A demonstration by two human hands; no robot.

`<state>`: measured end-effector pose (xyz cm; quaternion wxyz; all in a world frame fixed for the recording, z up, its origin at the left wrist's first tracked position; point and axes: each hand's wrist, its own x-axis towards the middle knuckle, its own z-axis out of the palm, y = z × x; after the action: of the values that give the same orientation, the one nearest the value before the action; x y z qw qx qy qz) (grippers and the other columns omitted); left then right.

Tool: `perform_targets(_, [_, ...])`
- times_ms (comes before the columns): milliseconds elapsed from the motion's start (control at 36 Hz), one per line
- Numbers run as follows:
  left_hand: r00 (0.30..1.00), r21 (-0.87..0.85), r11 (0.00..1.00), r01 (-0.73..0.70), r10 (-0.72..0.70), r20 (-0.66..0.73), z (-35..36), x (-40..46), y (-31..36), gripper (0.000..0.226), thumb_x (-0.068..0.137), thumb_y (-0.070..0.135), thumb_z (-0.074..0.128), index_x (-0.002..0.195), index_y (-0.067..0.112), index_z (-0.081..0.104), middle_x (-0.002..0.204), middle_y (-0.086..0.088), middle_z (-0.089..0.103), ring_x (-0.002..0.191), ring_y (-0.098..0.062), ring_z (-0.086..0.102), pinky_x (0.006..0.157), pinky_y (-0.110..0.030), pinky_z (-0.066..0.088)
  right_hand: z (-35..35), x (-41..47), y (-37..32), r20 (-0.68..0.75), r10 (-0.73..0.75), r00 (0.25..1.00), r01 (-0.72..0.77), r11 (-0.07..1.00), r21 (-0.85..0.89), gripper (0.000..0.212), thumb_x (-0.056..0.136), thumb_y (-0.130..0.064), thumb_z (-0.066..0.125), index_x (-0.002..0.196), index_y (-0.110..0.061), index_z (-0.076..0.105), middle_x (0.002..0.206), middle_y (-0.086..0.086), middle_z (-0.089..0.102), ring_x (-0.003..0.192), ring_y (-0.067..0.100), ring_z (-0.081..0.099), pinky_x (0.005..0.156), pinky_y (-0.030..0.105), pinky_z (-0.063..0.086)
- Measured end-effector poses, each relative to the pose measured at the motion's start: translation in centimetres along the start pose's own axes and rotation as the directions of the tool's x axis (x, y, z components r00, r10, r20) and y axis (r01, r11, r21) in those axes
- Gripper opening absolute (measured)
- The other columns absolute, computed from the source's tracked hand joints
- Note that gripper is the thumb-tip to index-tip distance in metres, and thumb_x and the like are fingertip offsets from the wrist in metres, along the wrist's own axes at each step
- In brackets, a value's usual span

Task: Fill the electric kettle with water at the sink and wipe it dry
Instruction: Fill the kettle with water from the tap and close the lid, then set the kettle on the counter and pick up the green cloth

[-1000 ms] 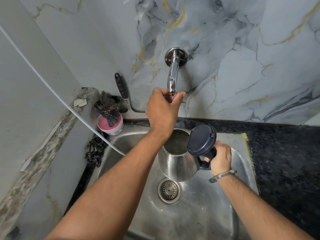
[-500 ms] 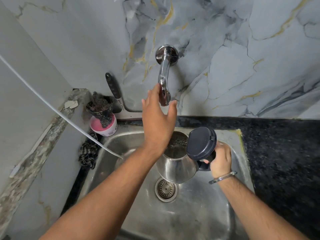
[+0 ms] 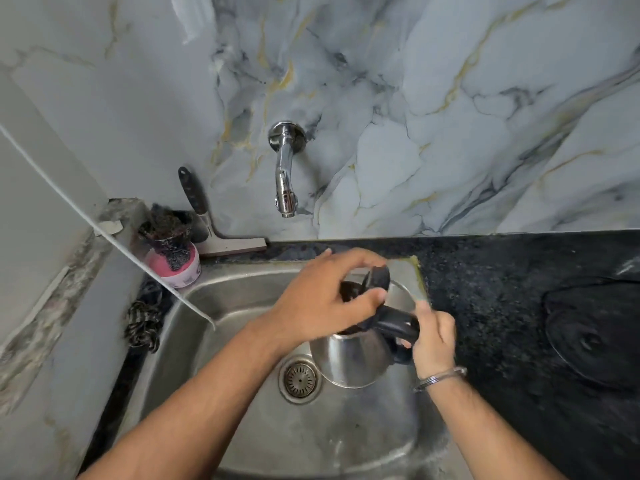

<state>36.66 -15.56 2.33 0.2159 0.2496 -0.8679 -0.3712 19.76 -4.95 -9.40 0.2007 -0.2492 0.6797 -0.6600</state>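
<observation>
A steel electric kettle (image 3: 349, 362) with a black handle hangs over the steel sink (image 3: 242, 296), just right of the drain (image 3: 300, 378). My right hand (image 3: 433, 337) grips its black handle. My left hand (image 3: 325, 303) is over the kettle's mouth, fingers and thumb around the dark hinged lid (image 3: 375, 278), which stands partly raised. The chrome tap (image 3: 285, 174) juts from the marble wall above the sink; no water runs from it that I can see. The kettle's inside is hidden by my left hand.
A pink tub with dark scrubbers (image 3: 171, 251) and a squeegee (image 3: 211, 230) sit at the sink's back left. A striped cloth (image 3: 142, 323) lies on the left rim. A white cord (image 3: 104, 233) crosses the left side. Black granite counter (image 3: 502, 306) lies right, with a round black base (image 3: 595, 334).
My left hand has left the tap and come down onto the kettle's lid. The kettle has moved nearer to me and lower in the sink, and the lid has tilted down.
</observation>
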Motion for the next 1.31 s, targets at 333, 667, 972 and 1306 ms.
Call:
perform_targets(333, [0.880,-0.669,0.579,0.466,-0.381,0.284,3.8,-4.9,-3.7,0.055,0.098,0.051,0.051,0.143,0.021,0.058,0.146,-0.003,0.064,0.143,-0.025,0.052,0.121,-0.046,0.035,-5.5,-4.1,-4.9,-0.076,0.017,0.997,-0.009,0.994,0.105,0.026,0.078,-0.053,0.049,0.064,-0.043,0.069,0.045,-0.019,0.064,0.032,-0.002,0.054,0.028,0.016,0.042])
perform_targets(667, [0.900,-0.711,0.552,0.435,-0.295,0.322,11.1,-2.1,2.3,0.054,0.093,0.052,0.054,0.137,0.023,0.064,0.138,-0.006,0.070,0.126,-0.019,0.065,0.103,-0.036,0.049,-13.9,-1.7,-7.2,-0.178,0.058,0.982,-0.033,0.990,0.139,0.033,0.077,-0.054,0.049,0.052,-0.043,0.066,0.038,-0.016,0.060,0.032,-0.003,0.053,0.032,0.018,0.042])
perform_targets(972, [0.924,-0.799,0.476,0.368,-0.287,0.254,23.8,6.7,11.3,0.057,0.091,0.045,0.062,0.142,0.021,0.061,0.143,-0.006,0.067,0.135,-0.023,0.060,0.114,-0.043,0.043,-29.1,8.1,-5.4,-0.132,-0.040,0.990,0.051,0.995,0.080,0.043,0.086,-0.054,0.044,0.055,-0.035,0.069,0.042,-0.014,0.063,0.029,-0.001,0.048,0.041,0.023,0.041])
perform_targets(1306, [0.880,-0.811,0.446,0.380,-0.445,0.168,36.0,15.5,17.0,0.054,0.097,0.061,0.047,0.142,0.032,0.060,0.139,0.010,0.069,0.131,-0.010,0.062,0.118,-0.043,0.040,-40.0,18.7,-2.5,-0.138,0.072,0.988,-0.052,0.988,0.147,0.052,0.081,-0.049,0.042,0.044,-0.022,0.067,0.037,-0.006,0.059,0.032,0.003,0.053,0.034,0.017,0.042])
